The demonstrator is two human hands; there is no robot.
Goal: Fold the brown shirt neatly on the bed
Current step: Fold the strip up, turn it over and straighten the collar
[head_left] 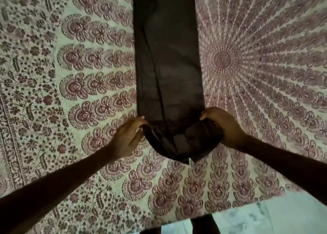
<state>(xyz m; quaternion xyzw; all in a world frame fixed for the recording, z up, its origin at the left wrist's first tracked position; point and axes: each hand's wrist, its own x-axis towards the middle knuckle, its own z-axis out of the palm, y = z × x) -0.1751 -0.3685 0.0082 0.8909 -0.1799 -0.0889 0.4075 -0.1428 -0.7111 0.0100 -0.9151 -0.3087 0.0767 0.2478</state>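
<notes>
Patterned bedspread (53, 92) looks grippy, and with left hand (128, 136) and right hand (224, 126) each pinching the brown shirt (168, 65)'s near corners, uneven lifting could skew the fold.

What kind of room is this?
Probably a bedroom: a mandala-print bedspread covers the surface, a brown shirt lies stretched on it for folding, and pale floor shows past its near edge.

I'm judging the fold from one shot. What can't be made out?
Head view, brown shirt: far end cut off by the top edge.
Head view: sleeves and collar lost in dim light and folds.
Right hand: fingertips buried in the bunched near end.
Left hand: palm side hidden by the hand itself.
</notes>
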